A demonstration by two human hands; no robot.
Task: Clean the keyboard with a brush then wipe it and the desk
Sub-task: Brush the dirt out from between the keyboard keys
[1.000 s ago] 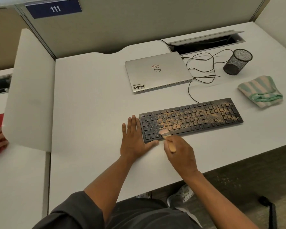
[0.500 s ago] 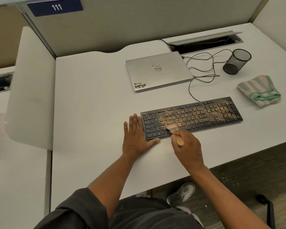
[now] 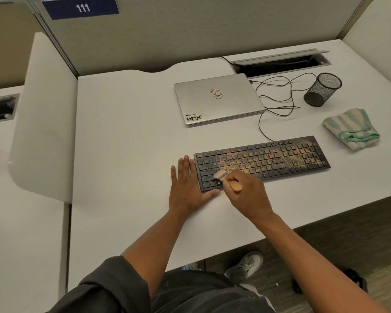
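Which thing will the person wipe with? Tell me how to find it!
Start at the dirty black keyboard in the middle of the white desk. Look just past its right end, in front of the black mesh cup. The folded cloth lies there, the only soft thing, striped green and cream.

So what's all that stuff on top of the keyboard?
Tan dust covers most keys of the keyboard. The right hand holds a brush on its left end, hiding keys beneath.

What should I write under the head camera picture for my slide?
Right hand brushes the dusty keyboard with a small brush while the left hand steadies it.
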